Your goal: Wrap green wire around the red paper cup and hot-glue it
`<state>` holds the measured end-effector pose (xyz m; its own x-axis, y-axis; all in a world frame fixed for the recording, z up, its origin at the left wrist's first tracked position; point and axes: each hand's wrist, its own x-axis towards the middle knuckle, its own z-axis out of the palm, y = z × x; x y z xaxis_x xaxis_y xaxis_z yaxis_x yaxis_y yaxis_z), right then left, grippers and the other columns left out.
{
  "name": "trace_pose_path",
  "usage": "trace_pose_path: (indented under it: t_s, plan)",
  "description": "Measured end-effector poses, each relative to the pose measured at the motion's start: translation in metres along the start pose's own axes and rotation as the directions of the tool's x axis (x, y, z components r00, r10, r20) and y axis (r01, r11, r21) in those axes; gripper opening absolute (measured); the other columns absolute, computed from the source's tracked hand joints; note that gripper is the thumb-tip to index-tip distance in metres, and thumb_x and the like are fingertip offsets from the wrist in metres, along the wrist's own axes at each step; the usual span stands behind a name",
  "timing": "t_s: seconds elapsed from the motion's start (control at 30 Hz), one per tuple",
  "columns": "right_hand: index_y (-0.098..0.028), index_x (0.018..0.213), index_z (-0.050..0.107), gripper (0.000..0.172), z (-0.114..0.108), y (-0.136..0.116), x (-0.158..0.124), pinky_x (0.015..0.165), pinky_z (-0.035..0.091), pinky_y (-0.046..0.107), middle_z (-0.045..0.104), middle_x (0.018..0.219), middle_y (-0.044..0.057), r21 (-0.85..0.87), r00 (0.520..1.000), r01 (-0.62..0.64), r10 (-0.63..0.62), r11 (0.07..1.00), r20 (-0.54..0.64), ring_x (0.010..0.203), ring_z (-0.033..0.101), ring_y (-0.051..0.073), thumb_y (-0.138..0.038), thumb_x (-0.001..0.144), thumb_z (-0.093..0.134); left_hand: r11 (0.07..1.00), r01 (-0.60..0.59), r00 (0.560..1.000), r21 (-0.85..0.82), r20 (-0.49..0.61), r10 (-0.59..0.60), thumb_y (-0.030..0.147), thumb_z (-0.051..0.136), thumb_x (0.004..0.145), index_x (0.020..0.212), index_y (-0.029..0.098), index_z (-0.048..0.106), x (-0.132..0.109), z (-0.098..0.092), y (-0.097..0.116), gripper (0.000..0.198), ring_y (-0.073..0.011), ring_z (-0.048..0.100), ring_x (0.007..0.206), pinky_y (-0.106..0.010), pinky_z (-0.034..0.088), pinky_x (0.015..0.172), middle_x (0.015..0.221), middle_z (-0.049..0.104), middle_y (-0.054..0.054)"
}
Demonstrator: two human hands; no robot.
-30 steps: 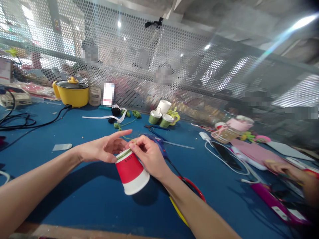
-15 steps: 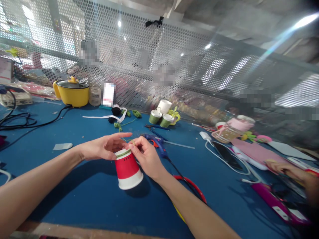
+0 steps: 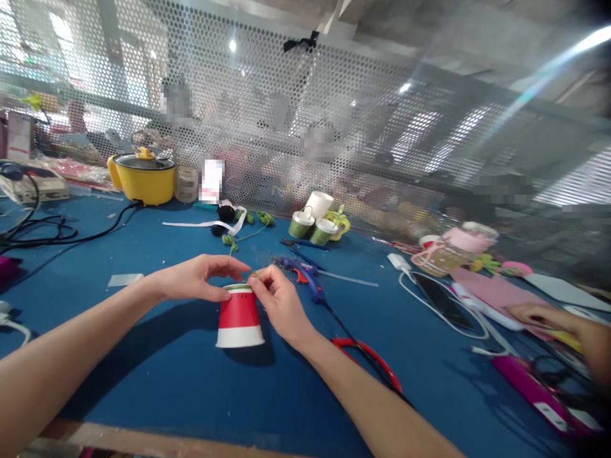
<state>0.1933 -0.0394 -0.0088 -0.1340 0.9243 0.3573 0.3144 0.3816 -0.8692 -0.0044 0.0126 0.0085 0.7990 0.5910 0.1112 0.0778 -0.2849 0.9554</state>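
A red paper cup (image 3: 237, 316) with a white rim stands upside down on the blue table (image 3: 167, 381), a strip of green cord wound round its upturned base. My left hand (image 3: 198, 278) grips that base from the left, thumb and fingers curled over it. My right hand (image 3: 278, 299) pinches the green cord against the base from the right. The cord runs back towards a green tangle (image 3: 228, 241) farther up the table.
A blue glue gun (image 3: 305, 275) lies just behind my right hand, its black cable running under my forearm beside a red ring (image 3: 377, 362). Behind stand green-wrapped cups (image 3: 312, 228), a yellow pot (image 3: 144, 179) and black cables (image 3: 42, 232). Another person's hand (image 3: 539, 313) works at right.
The cup, tilted with its mouth towards me a second ago, now stands upright on its rim. My left fingers, stretched out before, have curled down onto the base.
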Motion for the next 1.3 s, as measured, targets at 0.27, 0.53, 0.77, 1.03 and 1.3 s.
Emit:
trace_pose_path:
  t_s: [0.27,0.53,0.77,1.03,1.3]
  plan:
    - [-0.022,0.072,0.044,0.016,-0.005,-0.005,0.001,0.068,0.047,0.029,0.059,0.080,0.003,-0.115,0.985,0.148,-0.157,0.982,-0.071,0.074,0.057,0.015,-0.028,0.086,0.050,0.994,0.107,0.991,0.036,-0.081,-0.104,0.036,0.070,0.069,0.118,0.016,0.044,0.001,0.017,0.011,0.059,-0.0233,0.056,0.098,-0.039,0.046,0.085,0.108,0.057,-0.009]
    - [-0.023,0.076,0.043,0.014,-0.011,-0.010,-0.002,0.070,0.048,0.030,0.060,0.082,0.004,-0.371,0.914,0.370,-0.405,0.852,-0.019,0.077,0.059,0.015,-0.018,0.088,0.047,0.976,0.135,0.979,-0.174,-0.130,-0.158,0.029,0.073,0.063,0.131,0.016,0.031,0.006,0.034,0.002,0.082,-0.0199,0.057,0.087,-0.038,0.047,0.081,0.100,0.055,-0.005]
    - [-0.023,0.075,0.043,0.014,-0.007,-0.010,-0.002,0.070,0.049,0.029,0.062,0.084,0.004,-0.348,0.927,0.342,-0.373,0.873,-0.027,0.078,0.060,0.015,-0.019,0.088,0.047,0.953,0.142,0.976,-0.266,-0.124,-0.180,0.021,0.072,0.063,0.134,0.018,0.030,0.007,0.034,0.001,0.083,-0.0201,0.058,0.091,-0.037,0.047,0.082,0.104,0.055,-0.006]
    - [-0.023,0.075,0.042,0.016,-0.004,-0.012,-0.003,0.070,0.047,0.029,0.060,0.083,0.003,-0.354,0.929,0.342,-0.370,0.871,-0.014,0.077,0.058,0.015,-0.017,0.088,0.047,0.976,0.159,0.973,-0.146,-0.144,-0.180,0.026,0.071,0.064,0.136,0.022,0.029,0.003,0.026,0.009,0.083,-0.0201,0.058,0.089,-0.039,0.048,0.080,0.115,0.047,-0.009]
    - [-0.024,0.074,0.039,0.018,0.002,-0.022,-0.006,0.071,0.047,0.031,0.058,0.081,0.003,-0.401,0.891,0.439,-0.447,0.804,0.080,0.077,0.055,0.016,-0.014,0.089,0.044,0.993,0.115,0.976,-0.034,-0.184,-0.119,0.028,0.064,0.068,0.133,0.022,0.033,0.000,0.019,0.017,0.072,-0.0209,0.054,0.095,-0.042,0.042,0.089,0.097,0.052,-0.003]
